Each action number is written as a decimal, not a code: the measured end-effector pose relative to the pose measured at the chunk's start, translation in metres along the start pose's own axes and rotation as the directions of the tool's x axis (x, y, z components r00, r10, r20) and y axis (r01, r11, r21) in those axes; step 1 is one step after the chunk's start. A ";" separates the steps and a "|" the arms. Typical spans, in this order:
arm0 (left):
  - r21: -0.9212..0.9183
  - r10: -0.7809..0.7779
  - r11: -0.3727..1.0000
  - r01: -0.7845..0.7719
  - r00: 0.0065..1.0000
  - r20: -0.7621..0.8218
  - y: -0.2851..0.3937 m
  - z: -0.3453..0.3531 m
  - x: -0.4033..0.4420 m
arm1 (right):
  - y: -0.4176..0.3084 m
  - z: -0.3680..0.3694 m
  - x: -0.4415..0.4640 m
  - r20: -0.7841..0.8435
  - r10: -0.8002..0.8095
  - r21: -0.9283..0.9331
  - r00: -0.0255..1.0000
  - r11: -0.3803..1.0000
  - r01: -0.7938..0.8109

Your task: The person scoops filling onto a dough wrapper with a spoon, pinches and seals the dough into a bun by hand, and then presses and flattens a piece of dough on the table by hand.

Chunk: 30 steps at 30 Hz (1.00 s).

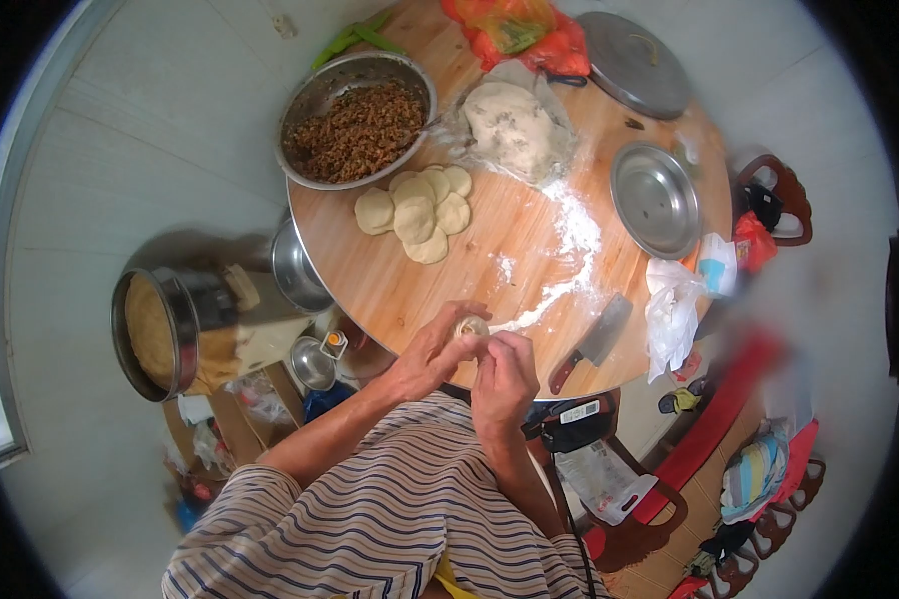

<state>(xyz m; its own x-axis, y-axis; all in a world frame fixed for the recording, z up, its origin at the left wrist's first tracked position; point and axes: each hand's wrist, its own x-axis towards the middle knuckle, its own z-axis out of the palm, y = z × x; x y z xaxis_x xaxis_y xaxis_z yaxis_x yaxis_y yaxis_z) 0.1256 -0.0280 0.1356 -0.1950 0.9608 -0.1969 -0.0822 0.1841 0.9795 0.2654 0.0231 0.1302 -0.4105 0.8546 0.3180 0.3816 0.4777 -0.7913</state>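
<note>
My left hand (435, 351) cups a small filled bun (471, 326) at the table's near edge. The fingers of my right hand (504, 381) pinch at its gathered, pleated top. Beyond them, several flat round dough wrappers (415, 218) lie overlapping on the wooden table (370, 270). Behind the wrappers stands a metal bowl (432, 90) of brown minced filling (360, 130). A large lump of dough (511, 125) rests on clear plastic, and a trail of white flour (574, 240) runs from it toward my hands.
A cleaver (601, 334) lies near the right edge. Close by are a shallow metal pan (655, 200), a round grey lid (634, 62) and a crumpled white plastic bag (672, 309). Red bags (549, 40) sit at the back. A large pot (175, 334) stands left of the table.
</note>
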 end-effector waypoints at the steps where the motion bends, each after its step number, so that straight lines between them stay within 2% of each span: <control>1: 0.140 0.021 0.990 -0.018 1.000 -0.021 0.005 0.000 0.001 | 0.000 0.000 0.000 -0.007 0.011 0.025 1.000 1.000 -0.011; 2: 0.141 0.020 0.990 -0.017 1.000 -0.022 0.006 0.000 0.000 | -0.001 0.000 0.000 -0.006 0.011 0.026 1.000 1.000 -0.011; 4: -0.016 -0.129 0.992 0.129 0.991 0.021 0.007 -0.002 -0.001 | -0.003 0.000 0.001 -0.015 0.001 0.039 1.000 0.999 -0.001; 5: -0.016 -0.129 0.991 0.130 0.991 0.021 0.006 -0.002 -0.001 | -0.004 0.000 0.001 -0.015 0.002 0.040 1.000 0.999 -0.001; 7: -0.146 -0.138 0.979 0.140 0.990 0.025 0.004 -0.002 0.000 | -0.006 0.000 0.002 -0.021 0.014 0.059 1.000 0.998 -0.013; 10: -0.097 -0.134 0.986 0.133 0.991 0.001 0.010 -0.001 0.001 | -0.006 0.000 0.003 -0.034 -0.014 0.043 0.999 0.999 0.015; 14: -0.140 -0.151 0.979 0.149 0.988 -0.004 0.009 0.000 0.002 | -0.006 0.000 0.003 -0.019 -0.008 0.042 1.000 0.999 0.009; 20: -0.018 -0.151 0.988 0.151 0.988 0.004 0.007 -0.007 0.007 | -0.002 -0.004 0.006 0.033 -0.038 0.010 0.999 0.999 0.038; 23: 0.008 -0.100 0.995 0.100 0.994 0.040 0.004 -0.012 0.009 | 0.001 -0.006 0.009 0.070 -0.080 0.001 0.994 0.997 0.080; 25: 0.072 -0.148 0.987 0.142 0.985 0.089 0.013 -0.015 0.010 | 0.004 -0.005 0.009 0.074 -0.015 0.063 0.997 0.998 0.011; 26: 0.072 -0.148 0.987 0.142 0.985 0.088 0.013 -0.016 0.011 | 0.003 -0.005 0.009 0.075 -0.016 0.064 0.997 0.998 0.011; 28: 0.101 -0.127 0.988 0.115 0.985 0.116 0.011 -0.017 0.011 | -0.001 -0.008 0.012 0.138 0.076 0.096 0.988 0.991 -0.089; 30: 0.113 -0.123 0.988 0.108 0.983 0.135 0.013 -0.020 0.011 | 0.000 -0.010 0.015 0.158 0.033 0.059 0.987 0.997 -0.043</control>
<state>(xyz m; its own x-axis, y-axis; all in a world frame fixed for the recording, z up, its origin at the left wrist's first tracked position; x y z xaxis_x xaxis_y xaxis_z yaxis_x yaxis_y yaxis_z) 0.1032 -0.0192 0.1456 -0.0494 0.9500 -0.3084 0.0077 0.3091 0.9510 0.2676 0.0377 0.1402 -0.5233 0.8270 0.2054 0.3494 0.4281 -0.8335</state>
